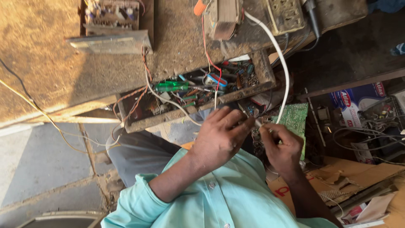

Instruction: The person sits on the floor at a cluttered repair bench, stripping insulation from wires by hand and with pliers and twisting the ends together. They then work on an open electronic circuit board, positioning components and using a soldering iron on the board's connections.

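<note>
My left hand (219,137) and my right hand (283,145) meet above my lap, fingertips almost touching. Both pinch the thin end of a white cable (282,63) that comes down from the workbench top in a long curve. What exactly sits between the fingertips is too small to tell. A green circuit board (296,118) lies just behind my right hand. My turquoise shirt fills the bottom of the view, with the left sleeve rolled up.
An open wooden drawer (265,69) holds a green screwdriver (171,86), wires and small parts. On the dusty workbench (50,63) stand an electronics chassis (112,17), a transformer (224,17) and a socket strip (287,14). Cardboard (358,173) and tangled cables lie at the right.
</note>
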Demonstrator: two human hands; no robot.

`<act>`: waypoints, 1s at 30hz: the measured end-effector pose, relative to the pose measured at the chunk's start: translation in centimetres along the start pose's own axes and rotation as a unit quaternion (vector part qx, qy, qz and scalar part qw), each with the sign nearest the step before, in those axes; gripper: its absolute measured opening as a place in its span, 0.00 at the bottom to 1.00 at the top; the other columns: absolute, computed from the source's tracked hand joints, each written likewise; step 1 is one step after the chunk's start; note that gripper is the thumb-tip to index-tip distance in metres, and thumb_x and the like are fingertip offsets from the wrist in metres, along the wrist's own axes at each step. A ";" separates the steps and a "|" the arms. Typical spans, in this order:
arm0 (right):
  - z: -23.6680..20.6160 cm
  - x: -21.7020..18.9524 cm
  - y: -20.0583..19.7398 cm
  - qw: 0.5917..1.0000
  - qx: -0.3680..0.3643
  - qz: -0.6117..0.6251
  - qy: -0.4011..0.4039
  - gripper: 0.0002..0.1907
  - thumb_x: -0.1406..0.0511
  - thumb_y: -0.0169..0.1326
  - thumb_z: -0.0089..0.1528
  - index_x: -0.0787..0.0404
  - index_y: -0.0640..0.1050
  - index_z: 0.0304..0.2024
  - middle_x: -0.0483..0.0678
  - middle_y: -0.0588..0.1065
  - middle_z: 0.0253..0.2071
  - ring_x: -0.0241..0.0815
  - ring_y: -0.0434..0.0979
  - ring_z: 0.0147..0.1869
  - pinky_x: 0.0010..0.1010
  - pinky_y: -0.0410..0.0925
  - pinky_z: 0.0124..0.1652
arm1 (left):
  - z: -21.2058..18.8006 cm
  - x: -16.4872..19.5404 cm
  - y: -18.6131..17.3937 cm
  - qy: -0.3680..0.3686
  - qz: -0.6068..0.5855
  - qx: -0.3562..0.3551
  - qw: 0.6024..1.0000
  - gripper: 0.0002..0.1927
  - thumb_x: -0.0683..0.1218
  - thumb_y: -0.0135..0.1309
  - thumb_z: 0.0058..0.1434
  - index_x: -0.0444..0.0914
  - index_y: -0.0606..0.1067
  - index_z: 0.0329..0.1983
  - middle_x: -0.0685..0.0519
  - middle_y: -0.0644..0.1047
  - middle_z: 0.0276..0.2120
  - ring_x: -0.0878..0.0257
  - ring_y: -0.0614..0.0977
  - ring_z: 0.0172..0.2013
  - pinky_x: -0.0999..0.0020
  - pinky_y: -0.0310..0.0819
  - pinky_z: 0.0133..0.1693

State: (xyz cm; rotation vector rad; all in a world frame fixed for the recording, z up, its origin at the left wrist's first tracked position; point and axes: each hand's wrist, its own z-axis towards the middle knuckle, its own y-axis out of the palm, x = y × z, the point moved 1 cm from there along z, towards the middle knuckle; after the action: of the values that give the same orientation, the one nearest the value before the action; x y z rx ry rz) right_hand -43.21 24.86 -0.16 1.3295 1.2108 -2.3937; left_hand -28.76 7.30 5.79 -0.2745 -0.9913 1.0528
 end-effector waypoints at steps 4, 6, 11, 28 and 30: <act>0.7 -1.7 -0.2 0.999 -0.025 -0.042 -0.013 0.06 0.72 0.63 0.62 0.65 0.82 0.41 0.45 0.76 0.27 0.29 0.71 0.25 0.22 0.60 0.24 | -0.1 -0.3 0.9 -0.021 -0.036 -0.004 0.999 0.19 0.39 0.61 0.54 0.36 0.78 0.51 0.51 0.75 0.41 0.52 0.77 0.42 0.57 0.72 0.44; 1.3 -2.8 -0.7 0.996 -0.029 -0.065 -0.059 0.09 0.72 0.63 0.59 0.66 0.81 0.43 0.50 0.76 0.34 0.36 0.74 0.33 0.25 0.64 0.31 | -0.3 -0.4 1.0 -0.022 -0.044 -0.008 0.999 0.21 0.38 0.61 0.51 0.36 0.78 0.50 0.52 0.75 0.42 0.52 0.77 0.42 0.57 0.73 0.45; 3.0 -3.2 -1.2 0.976 -0.131 0.146 -0.098 0.17 0.73 0.54 0.61 0.73 0.73 0.53 0.55 0.75 0.51 0.43 0.76 0.55 0.28 0.68 0.55 | -0.2 -0.3 1.2 -0.015 -0.069 -0.009 0.997 0.20 0.38 0.62 0.51 0.39 0.79 0.48 0.52 0.75 0.41 0.52 0.76 0.41 0.56 0.71 0.44; 4.5 -1.8 -2.2 0.953 -0.162 0.256 -0.009 0.12 0.73 0.53 0.67 0.70 0.79 0.52 0.49 0.78 0.48 0.34 0.79 0.46 0.23 0.73 0.43 | 1.1 0.1 0.8 -0.045 -0.164 0.041 0.985 0.17 0.37 0.64 0.56 0.41 0.80 0.49 0.55 0.76 0.38 0.54 0.76 0.43 0.60 0.72 0.49; 6.0 -2.3 -2.9 0.983 -0.106 0.131 -0.073 0.09 0.72 0.55 0.68 0.69 0.79 0.50 0.49 0.79 0.47 0.35 0.79 0.46 0.24 0.73 0.44 | 0.8 0.2 0.9 -0.030 -0.145 0.040 0.988 0.19 0.36 0.64 0.54 0.40 0.80 0.49 0.54 0.77 0.40 0.54 0.77 0.44 0.59 0.72 0.48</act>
State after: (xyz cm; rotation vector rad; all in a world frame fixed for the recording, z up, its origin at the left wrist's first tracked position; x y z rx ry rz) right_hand -47.06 21.96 4.94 1.1464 1.1343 -2.0772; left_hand -29.90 7.69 5.81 -0.0300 -1.0066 0.8371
